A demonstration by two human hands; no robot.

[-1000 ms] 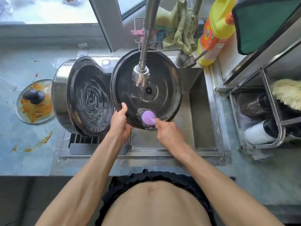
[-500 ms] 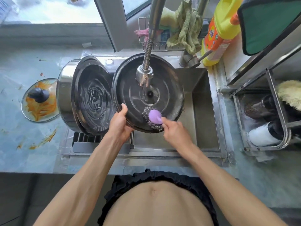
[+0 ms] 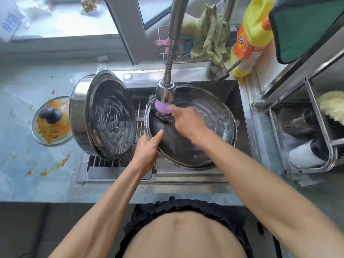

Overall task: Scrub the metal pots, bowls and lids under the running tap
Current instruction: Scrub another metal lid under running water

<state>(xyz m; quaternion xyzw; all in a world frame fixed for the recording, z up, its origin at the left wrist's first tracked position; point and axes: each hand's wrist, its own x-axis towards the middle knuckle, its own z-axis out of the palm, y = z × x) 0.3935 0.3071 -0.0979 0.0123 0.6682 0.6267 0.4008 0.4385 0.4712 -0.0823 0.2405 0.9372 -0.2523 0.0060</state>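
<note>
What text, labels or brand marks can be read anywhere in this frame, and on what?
Yellow detergent bottle: orange label with printed characters, too blurred to read.
White packet on the windowsill: blue print, too small and blurred to read.
Upturned pot: embossed rings and a central mark on its base, not legible.
Nothing else carries writing.

The yellow bottle [image 3: 249,38] carries an orange label with print too small and blurred to read.

A home kitchen: a steel sink [image 3: 243,116] under a window, dish soap bottle [image 3: 249,38], food-smeared bench [image 3: 28,164].
</note>
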